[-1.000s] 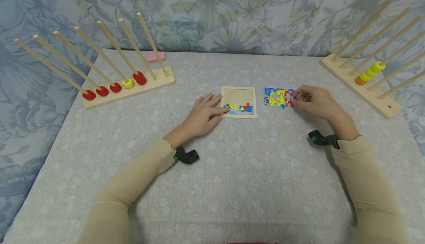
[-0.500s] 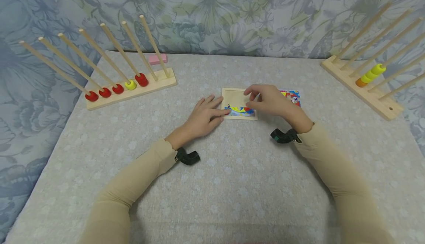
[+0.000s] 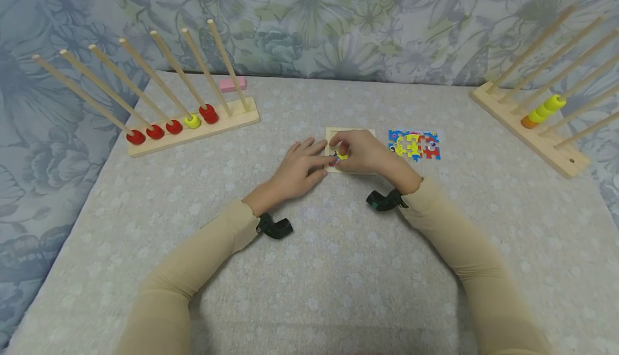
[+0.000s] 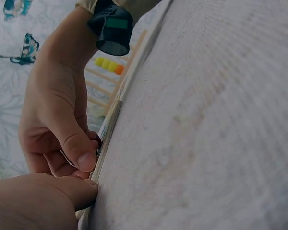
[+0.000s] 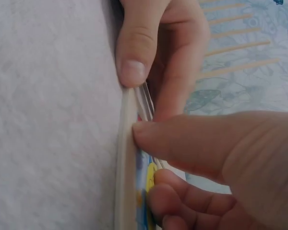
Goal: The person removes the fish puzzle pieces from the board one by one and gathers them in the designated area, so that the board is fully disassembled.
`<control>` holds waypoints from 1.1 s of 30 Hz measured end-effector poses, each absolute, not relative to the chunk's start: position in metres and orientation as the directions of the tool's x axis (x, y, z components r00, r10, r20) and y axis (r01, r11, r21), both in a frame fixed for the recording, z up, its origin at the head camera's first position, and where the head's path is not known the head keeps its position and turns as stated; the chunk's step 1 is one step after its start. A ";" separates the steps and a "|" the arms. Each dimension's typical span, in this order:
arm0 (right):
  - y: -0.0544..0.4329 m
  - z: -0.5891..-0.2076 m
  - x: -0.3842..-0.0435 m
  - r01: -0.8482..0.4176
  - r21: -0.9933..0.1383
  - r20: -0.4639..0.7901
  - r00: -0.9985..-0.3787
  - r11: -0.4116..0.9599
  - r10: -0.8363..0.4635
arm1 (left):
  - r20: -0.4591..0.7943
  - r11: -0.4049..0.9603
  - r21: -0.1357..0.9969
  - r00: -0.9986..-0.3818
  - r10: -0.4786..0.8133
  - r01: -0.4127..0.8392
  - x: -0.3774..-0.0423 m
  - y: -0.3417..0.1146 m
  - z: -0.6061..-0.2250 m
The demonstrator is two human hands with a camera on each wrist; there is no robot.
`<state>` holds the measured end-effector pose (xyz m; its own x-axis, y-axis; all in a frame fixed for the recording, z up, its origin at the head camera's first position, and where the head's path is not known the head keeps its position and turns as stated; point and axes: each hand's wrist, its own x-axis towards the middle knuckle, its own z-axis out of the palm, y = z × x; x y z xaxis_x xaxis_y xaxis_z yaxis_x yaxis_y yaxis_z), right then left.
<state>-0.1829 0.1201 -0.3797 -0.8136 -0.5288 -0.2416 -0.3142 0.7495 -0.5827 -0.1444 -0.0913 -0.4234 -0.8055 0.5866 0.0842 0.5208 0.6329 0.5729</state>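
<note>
One spread left hand [image 3: 301,170] touches the left edge of the puzzle frame [image 3: 370,131]; the right hand [image 3: 364,153] pinches a puzzle piece [image 5: 159,163]. Ample counter [image 3: 333,269] separates both from its back edge.

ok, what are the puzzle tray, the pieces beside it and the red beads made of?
Puzzle tray: likely bare wood, matte; pale tan rim.
Puzzle pieces beside it: printed faces, bright and flat; thin wood or card, can't tell.
Red beads: smooth-looking, evenly coloured; painted wood or plastic, unclear.
</note>
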 end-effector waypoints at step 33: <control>0.135 -0.376 -0.181 -0.310 -0.708 -0.193 -0.780 0.634 -0.596 | 0.075 0.638 0.609 -0.835 0.545 0.471 -0.144 -0.090 -0.422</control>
